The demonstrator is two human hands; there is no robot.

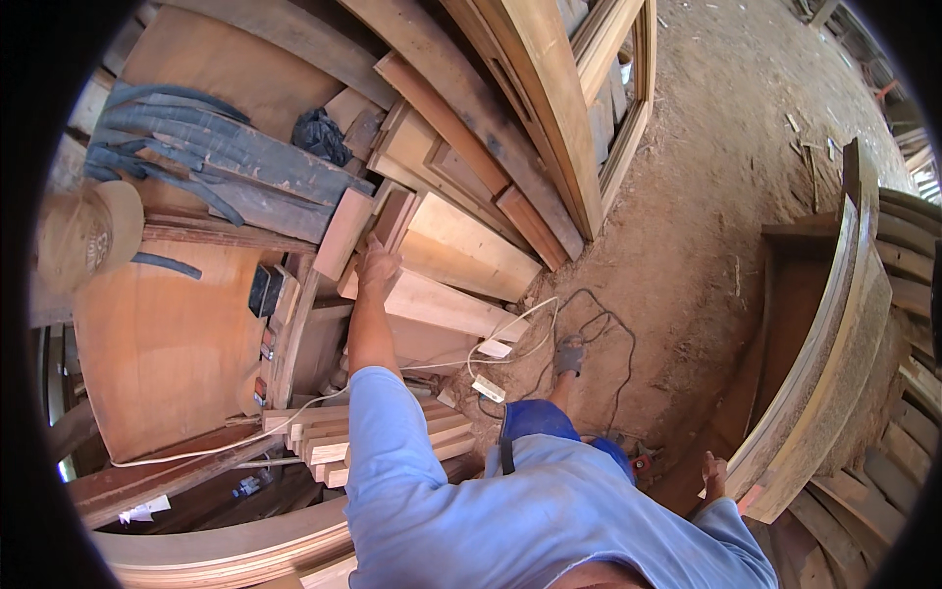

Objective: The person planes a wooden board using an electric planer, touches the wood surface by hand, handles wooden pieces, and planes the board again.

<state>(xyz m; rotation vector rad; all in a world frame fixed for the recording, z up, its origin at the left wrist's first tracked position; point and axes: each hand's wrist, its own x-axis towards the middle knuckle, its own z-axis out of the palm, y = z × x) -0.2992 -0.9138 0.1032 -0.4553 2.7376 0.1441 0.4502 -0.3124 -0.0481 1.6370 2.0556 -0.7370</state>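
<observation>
My left hand (pixel 376 265) reaches forward to a stack of boards leaning at centre left. Its fingers are closed at the end of a reddish-brown wooden board (pixel 395 218). Beside that board lie a pale plank (pixel 456 250) and a lighter board (pixel 446 301). At the lower right, low beside my body, my right hand (pixel 715 475) has curled fingers. Whatever is in it, if anything, is too small to make out. It is close to the end of a long, pale-edged plank (pixel 785 447).
A white power strip (pixel 488 389) and loose cables (pixel 618 344) lie on the dirt floor (pixel 687 245) near my foot. Tall timber frames (pixel 549 108) lean ahead. To the left are an orange-brown panel (pixel 167 344), dark strips (pixel 196 137) and a tan cap (pixel 113 224).
</observation>
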